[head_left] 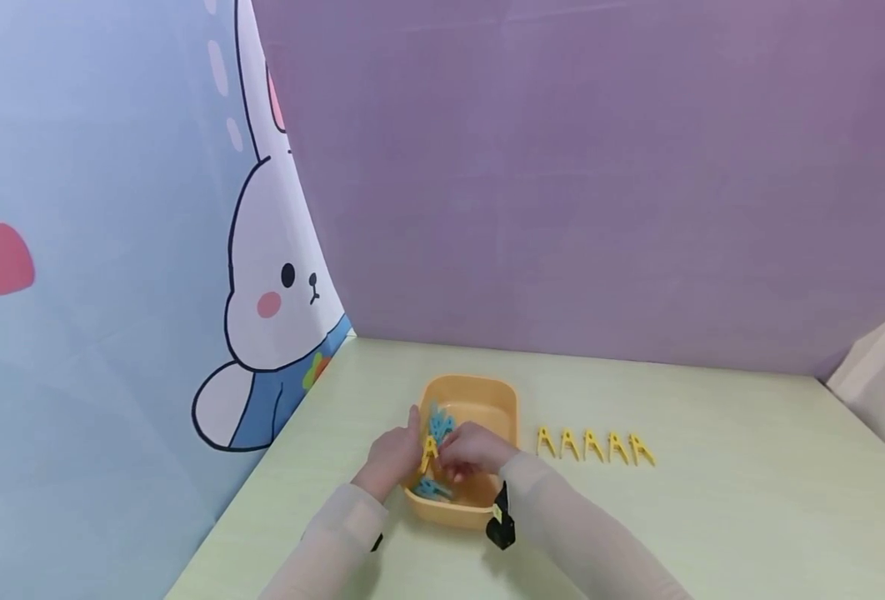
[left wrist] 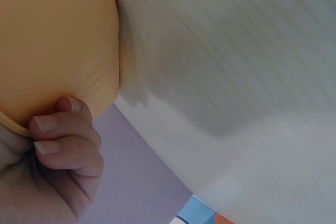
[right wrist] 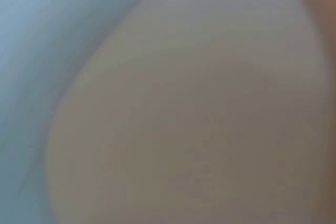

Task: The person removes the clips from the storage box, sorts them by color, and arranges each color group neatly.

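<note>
The yellow clip [head_left: 430, 450] lies inside the orange bin [head_left: 461, 518], near its left wall and between the two hands. Blue clips [head_left: 442, 427] crowd just beyond it, and another blue clip [head_left: 432, 490] lies in the near left corner. The right hand [head_left: 476, 450] is down in the bin with its fingers bent, right beside the yellow clip; whether it pinches anything cannot be told, as the right wrist view is only a blur. The left hand [left wrist: 65, 153] grasps the bin's left rim, its fingers curled against the outer wall.

That left hold is worth keeping firm, so the bin does not slide or tip while the fingers work inside. A light thumb-and-finger pinch on a single clip seems best, since tangled legs could drag up a neighbour. Lifting straight up should clear the wall.

Outside, on the pale table [head_left: 712, 517], five yellow clips [head_left: 588, 435] stand apart in a row to the bin's right, legs toward the person; the right sleeve [head_left: 585, 517] should pass clear of them.
</note>
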`<state>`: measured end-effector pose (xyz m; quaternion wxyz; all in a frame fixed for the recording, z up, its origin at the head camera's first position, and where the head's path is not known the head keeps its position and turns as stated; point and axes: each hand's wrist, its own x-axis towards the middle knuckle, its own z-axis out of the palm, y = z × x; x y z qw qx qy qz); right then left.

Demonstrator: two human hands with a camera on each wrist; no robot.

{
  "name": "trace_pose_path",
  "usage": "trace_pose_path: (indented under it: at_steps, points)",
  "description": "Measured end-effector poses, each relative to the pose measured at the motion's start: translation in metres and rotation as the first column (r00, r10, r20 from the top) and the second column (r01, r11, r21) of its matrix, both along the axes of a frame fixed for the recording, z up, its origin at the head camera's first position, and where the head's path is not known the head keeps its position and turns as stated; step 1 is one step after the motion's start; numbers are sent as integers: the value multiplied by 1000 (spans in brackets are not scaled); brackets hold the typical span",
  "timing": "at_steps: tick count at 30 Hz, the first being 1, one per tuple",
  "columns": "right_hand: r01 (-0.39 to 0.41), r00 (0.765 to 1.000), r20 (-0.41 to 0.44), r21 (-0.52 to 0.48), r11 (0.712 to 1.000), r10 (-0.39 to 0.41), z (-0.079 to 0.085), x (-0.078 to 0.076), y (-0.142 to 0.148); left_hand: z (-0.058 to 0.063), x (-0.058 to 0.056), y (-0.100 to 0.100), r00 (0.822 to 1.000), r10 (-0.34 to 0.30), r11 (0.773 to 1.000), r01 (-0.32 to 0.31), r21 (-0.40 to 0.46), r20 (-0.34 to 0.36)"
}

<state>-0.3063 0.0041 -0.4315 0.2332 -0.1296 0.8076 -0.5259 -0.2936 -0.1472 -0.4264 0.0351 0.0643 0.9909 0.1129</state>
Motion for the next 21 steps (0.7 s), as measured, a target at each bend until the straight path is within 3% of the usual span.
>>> trace_pose_path:
  at_steps: [7, 21]
  points:
    - [63, 998, 22, -139, 988, -61, 7, -1, 18, -3, 0, 0, 1000, -6, 1000, 6, -20, -18]
    - [136, 991, 24, -174, 975, -134, 20, 0, 51, -5, -2, -2, 1000, -1, 1000, 1, 9, 14]
